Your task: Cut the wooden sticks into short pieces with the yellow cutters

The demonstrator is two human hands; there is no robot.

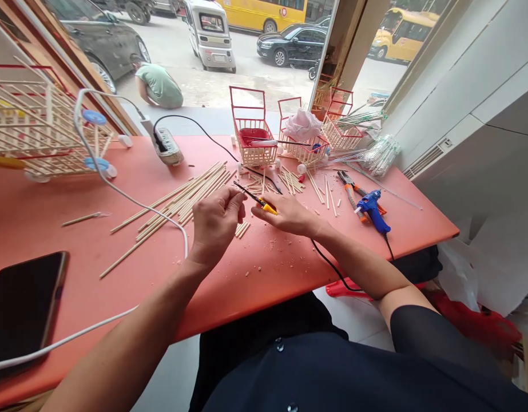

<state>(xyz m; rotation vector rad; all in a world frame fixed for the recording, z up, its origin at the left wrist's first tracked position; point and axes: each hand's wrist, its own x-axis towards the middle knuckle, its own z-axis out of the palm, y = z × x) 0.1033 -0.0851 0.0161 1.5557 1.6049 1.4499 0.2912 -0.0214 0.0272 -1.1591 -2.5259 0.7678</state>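
Observation:
My left hand [214, 223] hovers over the orange table [40, 223], fingers curled in a pinch on something too small to make out. My right hand [289, 216] is closed on small cutters with yellow handles [264, 205], whose dark tip points toward my left fingers. Long thin wooden sticks [178, 203] lie in a loose pile just beyond my left hand. Short cut stick pieces [243, 230] sit on the table between my hands.
A blue glue gun [372, 209] and orange pliers [348, 186] lie to the right. Small stick-built carts [255, 143] stand at the back, a larger one [36, 137] at far left. A black phone [23, 309], white cable [118, 191] and power strip [167, 146] occupy the left.

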